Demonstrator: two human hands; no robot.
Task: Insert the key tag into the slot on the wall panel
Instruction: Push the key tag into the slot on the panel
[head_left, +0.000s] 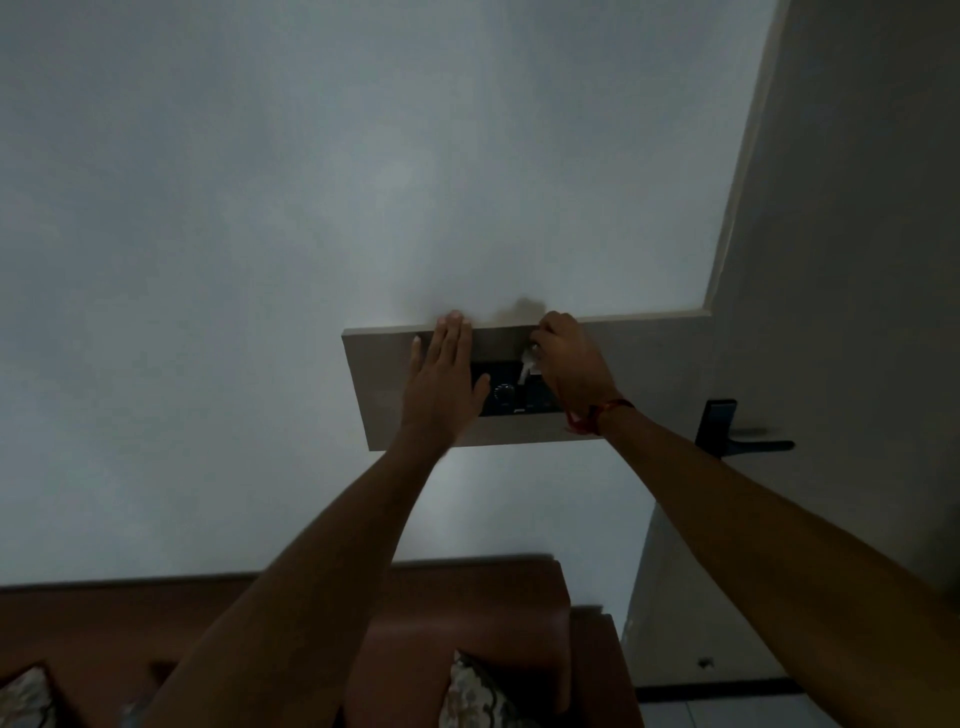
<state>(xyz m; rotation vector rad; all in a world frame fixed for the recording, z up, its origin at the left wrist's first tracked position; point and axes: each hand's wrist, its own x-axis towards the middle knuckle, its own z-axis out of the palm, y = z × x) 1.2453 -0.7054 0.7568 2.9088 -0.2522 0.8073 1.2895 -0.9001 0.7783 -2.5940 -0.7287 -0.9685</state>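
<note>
A pale rectangular wall panel (639, 379) is fixed to the white wall, with a dark control unit (506, 397) and a round dial in its middle. My left hand (444, 382) lies flat on the panel with its fingers spread, covering the unit's left end. My right hand (563, 361) is closed around a small white key tag (525, 368), whose lower end points down at the top of the dark unit. The slot itself is hidden by the tag and my fingers. A red thread band sits on my right wrist.
A door with a dark lever handle (737, 434) stands to the right of the panel. Below me is a brown sofa (483, 623) with patterned cushions (483, 696). The room is dim.
</note>
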